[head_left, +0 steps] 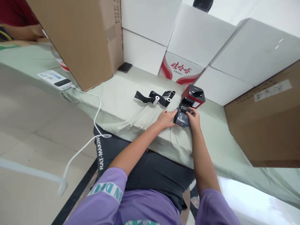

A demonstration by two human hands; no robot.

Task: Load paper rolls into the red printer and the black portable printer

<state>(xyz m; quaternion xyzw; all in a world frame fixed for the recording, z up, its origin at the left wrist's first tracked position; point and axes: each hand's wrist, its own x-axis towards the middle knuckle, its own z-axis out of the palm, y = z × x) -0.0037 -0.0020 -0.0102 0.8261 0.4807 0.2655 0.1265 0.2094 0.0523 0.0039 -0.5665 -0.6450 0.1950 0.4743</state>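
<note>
In front of me on the cloth-covered table lies a small dark grey device (182,120) with a shiny, plastic-looking face. My left hand (167,120) grips its left side, thumb along the top edge. On the far right corner, my right hand (193,117) pinches at a dark part, though exactly what sits between its fingertips is too small to tell. Just beyond stands a red and black box (192,96) with its black top and front showing, touching or nearly touching the device. To the left lie several partly unrolled black rolls (161,99) with white cores.
A tall brown carton (82,40) stands at left, another carton (269,118) at right. White boxes (201,31) form a wall behind. A phone (125,67) lies near the left carton. A white cable (96,114) runs from a white gadget (55,79) off the table edge. Another person's arm (23,32) shows at upper left.
</note>
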